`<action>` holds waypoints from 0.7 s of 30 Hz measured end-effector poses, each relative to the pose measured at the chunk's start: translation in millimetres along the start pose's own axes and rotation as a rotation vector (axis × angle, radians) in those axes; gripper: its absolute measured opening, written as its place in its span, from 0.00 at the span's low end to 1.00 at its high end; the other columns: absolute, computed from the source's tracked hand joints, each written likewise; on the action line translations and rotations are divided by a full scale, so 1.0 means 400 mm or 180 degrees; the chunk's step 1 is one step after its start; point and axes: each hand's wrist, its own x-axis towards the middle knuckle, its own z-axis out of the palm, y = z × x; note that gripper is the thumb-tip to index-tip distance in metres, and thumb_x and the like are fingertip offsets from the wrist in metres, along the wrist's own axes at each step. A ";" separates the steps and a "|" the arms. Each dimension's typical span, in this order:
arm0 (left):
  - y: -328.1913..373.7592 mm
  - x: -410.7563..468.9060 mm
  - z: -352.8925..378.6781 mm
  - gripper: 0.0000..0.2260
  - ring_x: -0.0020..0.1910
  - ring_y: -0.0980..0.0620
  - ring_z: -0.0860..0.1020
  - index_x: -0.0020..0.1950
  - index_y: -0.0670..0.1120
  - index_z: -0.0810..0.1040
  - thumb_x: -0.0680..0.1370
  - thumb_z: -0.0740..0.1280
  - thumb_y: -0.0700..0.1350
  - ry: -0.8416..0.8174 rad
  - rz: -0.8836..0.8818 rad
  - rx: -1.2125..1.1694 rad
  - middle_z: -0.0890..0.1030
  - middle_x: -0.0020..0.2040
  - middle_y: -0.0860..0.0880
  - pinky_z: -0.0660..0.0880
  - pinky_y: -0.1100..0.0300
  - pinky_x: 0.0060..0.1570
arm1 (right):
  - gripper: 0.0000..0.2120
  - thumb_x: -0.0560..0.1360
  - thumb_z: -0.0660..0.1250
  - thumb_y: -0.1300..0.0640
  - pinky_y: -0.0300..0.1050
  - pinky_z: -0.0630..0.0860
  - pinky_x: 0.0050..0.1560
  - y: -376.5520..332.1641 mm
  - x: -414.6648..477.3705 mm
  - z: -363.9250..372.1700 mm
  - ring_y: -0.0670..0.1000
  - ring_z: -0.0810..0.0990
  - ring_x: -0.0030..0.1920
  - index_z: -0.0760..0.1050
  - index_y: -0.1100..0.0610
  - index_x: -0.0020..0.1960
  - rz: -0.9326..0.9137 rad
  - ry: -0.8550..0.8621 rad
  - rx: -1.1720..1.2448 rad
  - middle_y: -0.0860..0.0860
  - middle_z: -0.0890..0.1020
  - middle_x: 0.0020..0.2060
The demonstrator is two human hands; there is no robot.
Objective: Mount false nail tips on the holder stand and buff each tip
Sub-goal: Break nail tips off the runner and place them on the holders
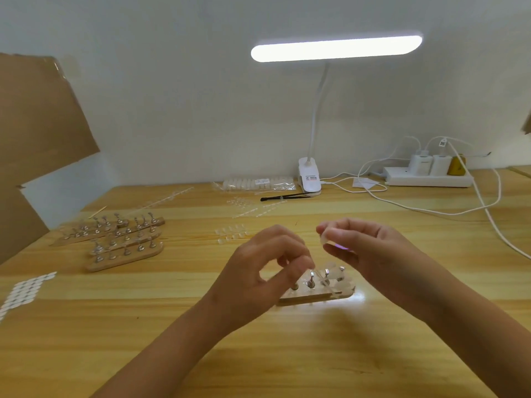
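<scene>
Head view: the holder stand (316,295) lies on the counter (287,354) right under both hands, its metal pegs upright. The left hand (267,268) is curled, its grip pinched shut on the top of one peg (311,278) near the stand's left end. Whether a tip already sits under those fingers is hidden. The right hand (362,248) is held just above the stand's far side, its grip closed on a small clear piece (330,239) with a purple glint. This is judged to be a nail tip, though blur leaves it uncertain. Pale tips (332,267) appear to be seated on the pegs to the right.

The step in hand is judged to be mounting. The peg should be steadied by the left pinch while the piece is lowered squarely onto its head and pressed lightly, so the stand is not tipped and the seated tips are not knocked.

Loose tips (230,234) lie further back on the counter, and more stands (123,245) are grouped well to the left.
</scene>
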 end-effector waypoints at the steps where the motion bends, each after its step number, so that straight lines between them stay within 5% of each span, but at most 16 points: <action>1: 0.009 0.002 -0.004 0.07 0.48 0.55 0.80 0.45 0.48 0.82 0.79 0.66 0.46 -0.0064 -0.0416 -0.0641 0.83 0.50 0.52 0.75 0.64 0.50 | 0.08 0.68 0.75 0.45 0.42 0.72 0.56 -0.001 -0.002 0.000 0.44 0.82 0.53 0.84 0.49 0.40 -0.0106 0.0049 -0.0274 0.46 0.85 0.49; 5: 0.018 0.013 -0.022 0.10 0.54 0.41 0.82 0.40 0.50 0.83 0.79 0.65 0.43 -0.0253 -0.1547 -0.2217 0.84 0.57 0.46 0.78 0.61 0.52 | 0.15 0.63 0.70 0.40 0.41 0.81 0.46 0.006 -0.005 0.016 0.45 0.83 0.45 0.81 0.50 0.40 -0.0547 0.0478 -0.1083 0.42 0.83 0.44; 7: 0.013 0.015 -0.027 0.11 0.49 0.45 0.84 0.39 0.49 0.84 0.77 0.65 0.43 -0.0328 -0.1791 -0.2560 0.86 0.51 0.46 0.78 0.62 0.50 | 0.14 0.65 0.69 0.40 0.44 0.81 0.49 0.022 -0.002 0.025 0.46 0.81 0.46 0.79 0.50 0.42 -0.0950 0.0738 -0.1626 0.43 0.81 0.43; 9: 0.010 0.017 -0.029 0.11 0.50 0.47 0.84 0.39 0.48 0.84 0.77 0.65 0.42 -0.0399 -0.1936 -0.2856 0.85 0.47 0.43 0.80 0.60 0.51 | 0.09 0.69 0.68 0.46 0.46 0.79 0.49 0.037 -0.001 0.026 0.46 0.79 0.48 0.78 0.50 0.46 -0.1315 0.0884 -0.2086 0.42 0.80 0.43; 12: 0.010 0.021 -0.032 0.10 0.65 0.35 0.76 0.40 0.44 0.83 0.79 0.65 0.42 -0.0457 -0.1995 -0.3249 0.77 0.62 0.29 0.78 0.53 0.62 | 0.11 0.73 0.65 0.46 0.40 0.78 0.46 0.047 -0.001 0.015 0.43 0.78 0.47 0.79 0.51 0.49 -0.1735 0.0873 -0.2643 0.41 0.79 0.45; 15: 0.014 0.025 -0.037 0.09 0.68 0.35 0.74 0.40 0.43 0.82 0.77 0.67 0.44 -0.0393 -0.2054 -0.3610 0.73 0.67 0.28 0.76 0.52 0.63 | 0.13 0.73 0.64 0.44 0.34 0.77 0.46 0.045 -0.001 0.006 0.40 0.77 0.49 0.80 0.49 0.52 -0.1853 0.0835 -0.2797 0.38 0.78 0.47; 21: 0.014 0.026 -0.053 0.07 0.69 0.37 0.74 0.41 0.45 0.83 0.74 0.74 0.48 -0.0532 -0.2114 -0.3626 0.74 0.67 0.31 0.74 0.51 0.66 | 0.14 0.72 0.65 0.43 0.38 0.77 0.46 0.047 0.002 0.011 0.42 0.78 0.49 0.79 0.48 0.52 -0.1777 0.0843 -0.2687 0.41 0.80 0.47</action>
